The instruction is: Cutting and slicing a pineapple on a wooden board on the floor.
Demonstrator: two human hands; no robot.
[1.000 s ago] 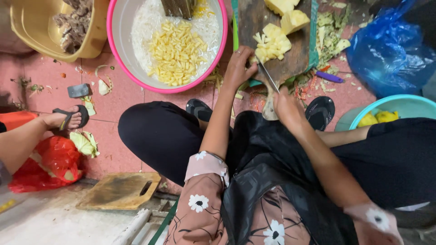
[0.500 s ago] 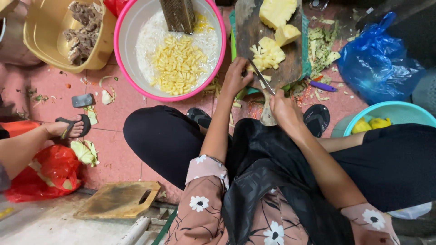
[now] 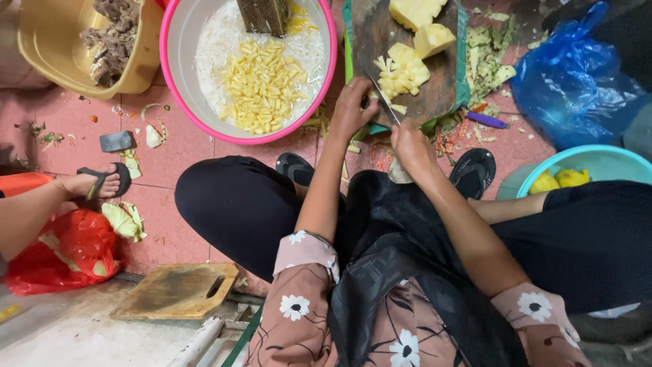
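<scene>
A dark cutting board (image 3: 380, 34) lies on the floor in front of me with yellow fruit chunks (image 3: 421, 27) and a pile of cut yellow strips (image 3: 401, 71) on it. My right hand (image 3: 411, 146) grips a knife (image 3: 384, 98) whose blade angles up toward the strips. At the board's near edge, my left hand (image 3: 353, 109) rests beside the strips. A pink-rimmed basin (image 3: 178, 81) to the left holds white shreds, yellow strips and a grater.
A tan tub (image 3: 136, 64) with brown pieces sits top left. Another person's sandalled foot (image 3: 95, 182), a red bag (image 3: 64, 248) and a wooden board (image 3: 176, 291) are at left. A blue bag (image 3: 577, 88) and a teal basin (image 3: 598, 162) with yellow fruit sit right.
The view has shifted down and right. My hands stay at the board's near edge with the knife at the strips. The sandalled foot at left drew slightly inward.
</scene>
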